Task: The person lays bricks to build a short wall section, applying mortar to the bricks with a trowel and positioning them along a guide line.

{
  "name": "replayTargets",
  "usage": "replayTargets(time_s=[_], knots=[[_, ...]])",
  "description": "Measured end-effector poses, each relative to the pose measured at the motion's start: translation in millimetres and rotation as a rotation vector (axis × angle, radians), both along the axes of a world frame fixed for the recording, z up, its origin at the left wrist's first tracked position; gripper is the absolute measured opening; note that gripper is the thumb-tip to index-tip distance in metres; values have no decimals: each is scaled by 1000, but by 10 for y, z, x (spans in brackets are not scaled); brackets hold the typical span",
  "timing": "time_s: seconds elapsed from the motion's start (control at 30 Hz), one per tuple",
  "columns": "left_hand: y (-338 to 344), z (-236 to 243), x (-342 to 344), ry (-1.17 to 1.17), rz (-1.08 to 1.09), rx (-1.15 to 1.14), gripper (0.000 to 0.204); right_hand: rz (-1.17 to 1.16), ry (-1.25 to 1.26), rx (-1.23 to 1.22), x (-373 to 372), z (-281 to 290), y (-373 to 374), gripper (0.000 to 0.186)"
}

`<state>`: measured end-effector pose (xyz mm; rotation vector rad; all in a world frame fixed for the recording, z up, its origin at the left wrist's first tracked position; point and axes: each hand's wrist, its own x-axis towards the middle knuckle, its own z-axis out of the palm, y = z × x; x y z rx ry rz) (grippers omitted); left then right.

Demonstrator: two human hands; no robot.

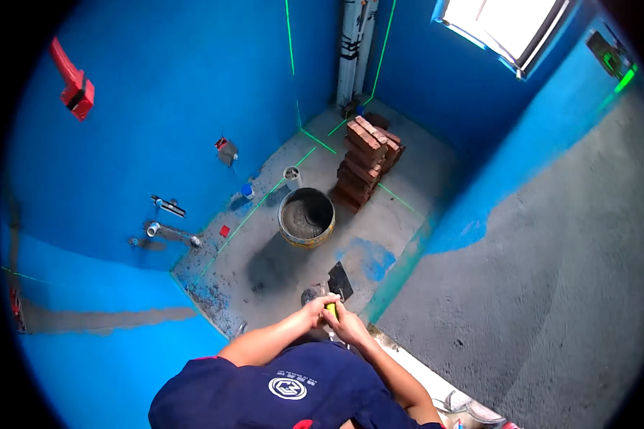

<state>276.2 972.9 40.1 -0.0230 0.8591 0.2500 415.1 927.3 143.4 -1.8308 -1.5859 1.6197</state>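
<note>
My two hands meet low in the middle of the head view. A trowel with a dark, flat blade (340, 281) points away from me, and a bit of yellow handle (331, 309) shows between my hands. My left hand (316, 310) is closed at the handle's left side. My right hand (349, 326) wraps it from the right; some fingers of both hands are hidden. Just beyond and left of my left hand lies a small grey, roundish thing (310, 295). Farther out stands a round bucket (313, 242) with grey mortar inside.
Red bricks (365, 161) are stacked behind the bucket. A white pipe stub (292, 176) and a blue-capped pipe (247, 190) rise from the floor at left. Blue walls (193, 86) enclose the space, with white vertical pipes (350, 57) in the far corner. Green laser lines cross floor and walls.
</note>
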Motion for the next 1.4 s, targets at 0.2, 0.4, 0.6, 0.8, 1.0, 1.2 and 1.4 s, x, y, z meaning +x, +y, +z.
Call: replayTargets(time_s=[0.2, 0.4, 0.6, 0.8, 1.0, 1.2, 1.4], knots=[[870, -66, -543, 185, 22, 169, 18, -219, 534, -251, -105, -349, 731, 35], [1044, -374, -1584, 802, -58, 339, 18, -476, 653, -569, 178, -734, 1443, 17], [523, -361, -2835, 1232, -573, 130, 27, -595, 579, -691, 627, -1916, 2107, 15], [-39, 153, -2885, 921, -829, 140, 19, -506, -27, -401, 1744, -3123, 2853, 16], [132, 744, -2856, 1093, -949, -91, 22, -575, 221, -492, 1404, -2736, 3383, 14], [1441, 149, -2980, 1127, -892, -155, 20, -768, 179, -503, 1307, -2391, 3482, 12], [3280, -682, -3494, 1059, -1152, 142, 21, -1054, 355, -425, 318, -1941, 2913, 11]])
